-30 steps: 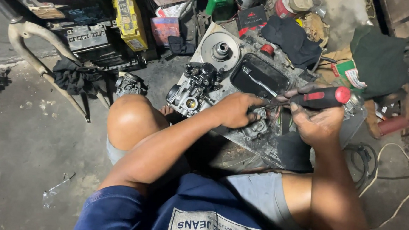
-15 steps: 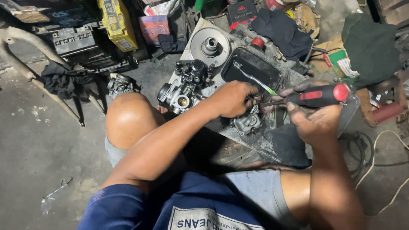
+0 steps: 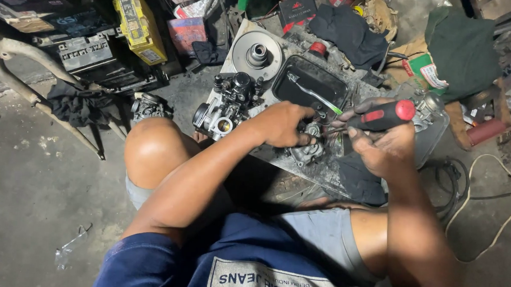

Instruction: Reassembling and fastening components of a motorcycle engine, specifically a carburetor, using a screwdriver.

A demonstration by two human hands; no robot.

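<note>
— Two hands at work; from the left, what shows?
— A gray metal carburetor [image 3: 225,110], knobbly, on the grimy metal tray [image 3: 300,168]. The left hand [image 3: 282,124] curls tight around a small oily metal part [image 3: 308,150] beside it.
— And the right hand [image 3: 382,146]?
— Fingers wrapped around a black-and-red screwdriver [image 3: 377,115] — tip at that part.

The screwdriver [image 3: 377,116] has a glossy red and black plastic handle and a thin bare-metal shaft. The small part [image 3: 307,151] under the left hand [image 3: 282,124] is dull, grimy cast metal. To its left, the carburettor [image 3: 225,105] shows brighter silvery metal with black fittings. The far round pulley [image 3: 258,54] is smooth, matt grey metal. The tray [image 3: 309,85] looks like glossy black plastic. A dark cloth [image 3: 349,27] lies far, soft and matt. The floor [image 3: 29,191] is rough, dusty concrete.
</note>
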